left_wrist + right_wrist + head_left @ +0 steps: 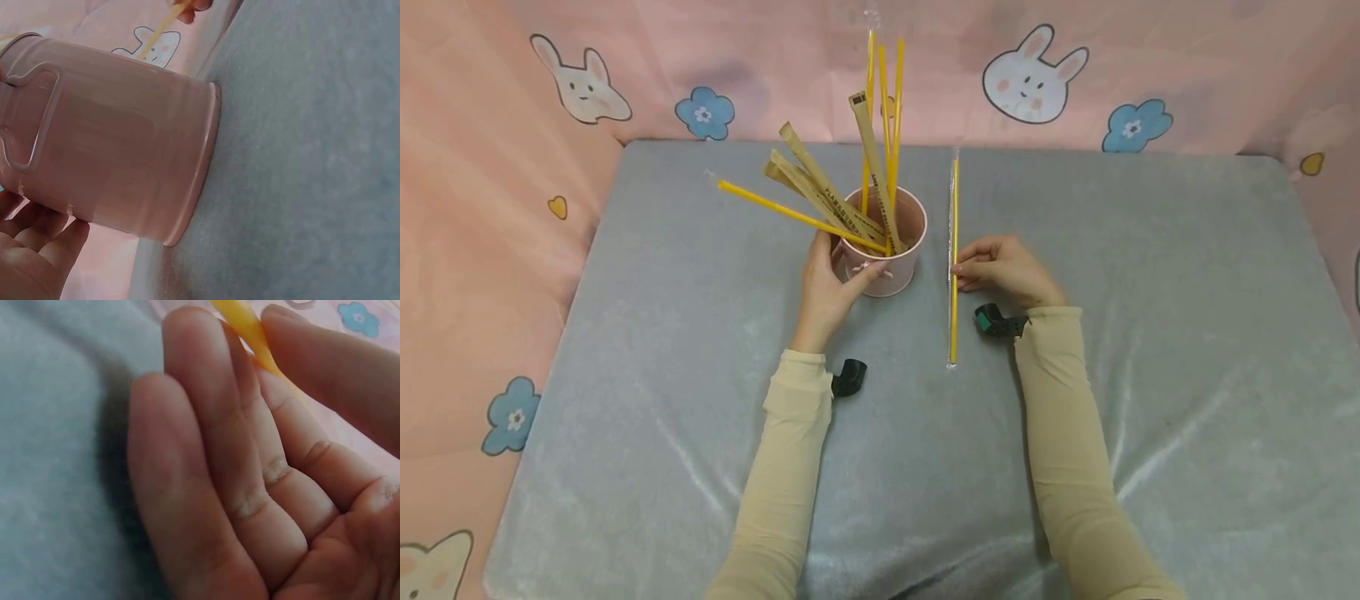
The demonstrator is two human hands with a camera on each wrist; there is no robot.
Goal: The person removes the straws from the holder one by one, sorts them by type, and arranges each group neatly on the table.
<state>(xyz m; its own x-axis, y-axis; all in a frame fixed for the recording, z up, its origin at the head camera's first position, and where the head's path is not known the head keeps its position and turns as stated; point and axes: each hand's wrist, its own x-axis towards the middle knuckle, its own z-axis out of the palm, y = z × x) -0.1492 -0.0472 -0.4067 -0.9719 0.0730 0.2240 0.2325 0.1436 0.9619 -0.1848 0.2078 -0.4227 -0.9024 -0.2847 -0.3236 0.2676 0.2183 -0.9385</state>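
Left hand [827, 297] reaches forward, curled round a pink cylindrical cup [901, 278]. Right hand [1009, 269], turned inward, narrowly pinches a yellow straw [953, 325] in clear wrap.

Left hand [827, 296] grips pink cup [891, 283] on grey bench [685, 333]. Brown packets [874, 154] and yellow straws [896, 108] lean inside, one straw jutting left. Right of cup, right hand [1009, 268] pinches clear-wrapped yellow straw [955, 217]. Pink backdrop [790, 50] at far side.
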